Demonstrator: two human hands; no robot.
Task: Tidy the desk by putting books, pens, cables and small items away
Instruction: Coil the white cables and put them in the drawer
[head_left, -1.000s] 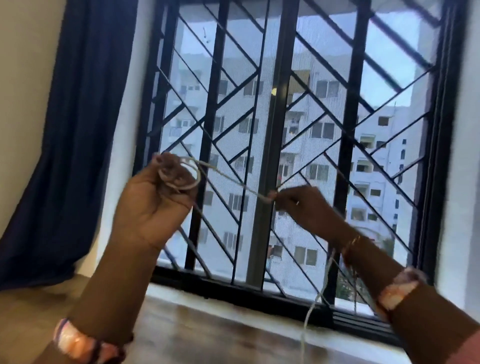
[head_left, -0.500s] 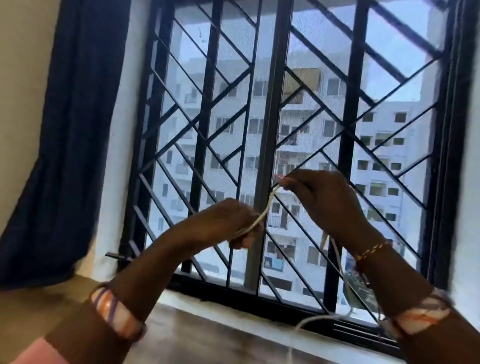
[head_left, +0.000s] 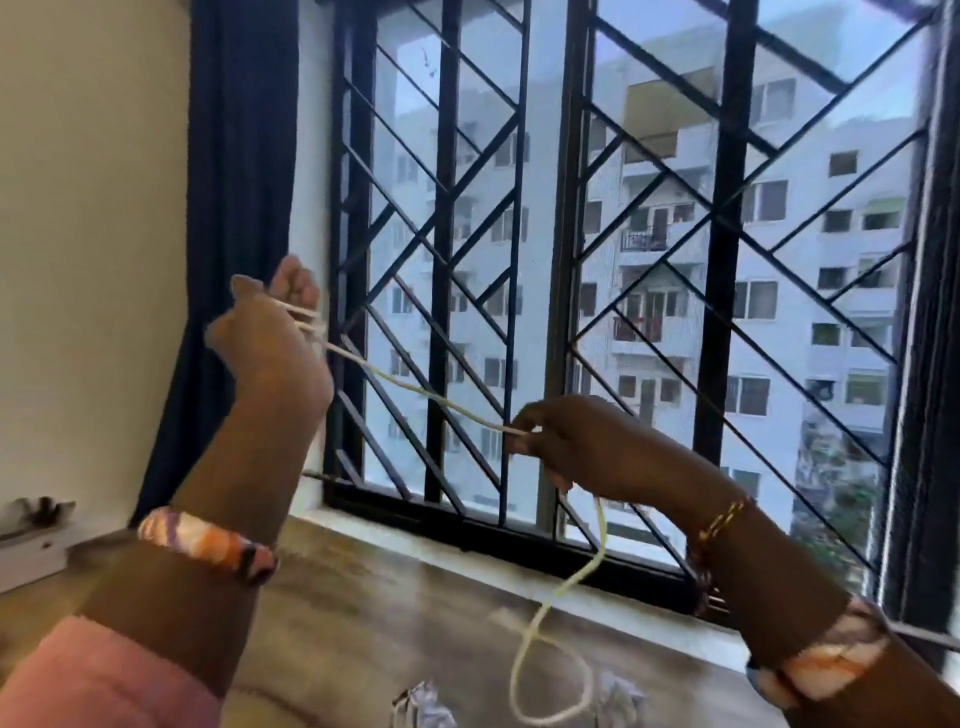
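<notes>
— Fingers?
— Left hand (head_left: 270, 338) curls around cream cable (head_left: 415, 395) loops; right hand (head_left: 576, 447) pinches it lower.
— Direction?
— Cable slants down from upper left to right, then hangs, looping above the desk (head_left: 363, 613) before the barred window (head_left: 571, 260).

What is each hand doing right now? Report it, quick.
Left hand: closed, white cable wound around its fingers.
Right hand: closed, pinching the same cable.

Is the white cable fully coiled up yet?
No. The cable has a few turns around the left hand; the rest dangles below the right hand.
</notes>
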